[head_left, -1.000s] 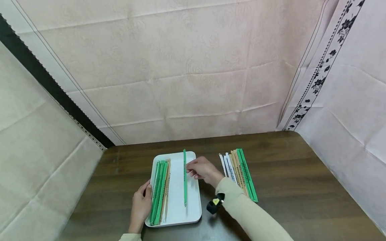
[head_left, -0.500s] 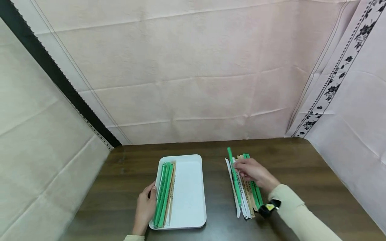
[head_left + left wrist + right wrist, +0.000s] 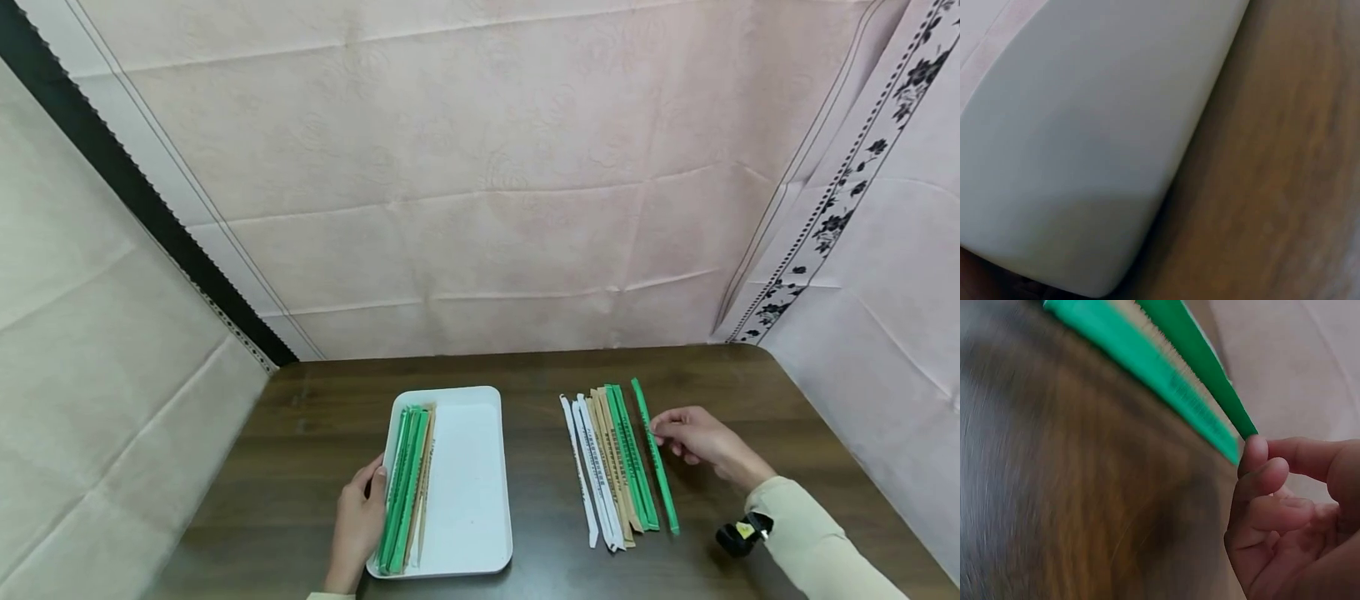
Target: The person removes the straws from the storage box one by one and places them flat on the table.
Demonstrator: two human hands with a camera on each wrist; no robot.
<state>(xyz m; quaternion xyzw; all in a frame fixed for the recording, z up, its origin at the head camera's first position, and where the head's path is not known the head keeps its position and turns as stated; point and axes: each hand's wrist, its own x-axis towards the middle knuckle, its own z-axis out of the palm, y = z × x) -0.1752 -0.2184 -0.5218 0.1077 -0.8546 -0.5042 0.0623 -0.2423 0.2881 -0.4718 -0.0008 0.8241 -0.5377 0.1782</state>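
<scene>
With thumb and fingertips, my right hand (image 3: pixel 705 442) pinches the edge of a slim green paper-wrapped stick (image 3: pixel 655 457). The stick hangs just right of a row of similar wrapped sticks on the table: white (image 3: pixel 592 475), tan (image 3: pixel 613 467) and green (image 3: pixel 632 458). The right wrist view shows the pinched green stick (image 3: pixel 1210 369), with dark print on a green one behind it. My left hand (image 3: pixel 358 518) grips the left rim of a white tray (image 3: pixel 468 483), thumb on top. Along the tray's left side lie green sticks (image 3: pixel 402 492) and a few tan ones (image 3: pixel 427 467).
The brown wooden table (image 3: pixel 540 375) carries the tray and the row, with a gap between them. Pale cloth walls (image 3: pixel 465 208) stand behind and at both sides. A black wrist device (image 3: pixel 742 533) sits on the right sleeve.
My right hand has carried the green stick from over the tray, across the row, to the row's right side. The left hand has stayed on the tray rim.
</scene>
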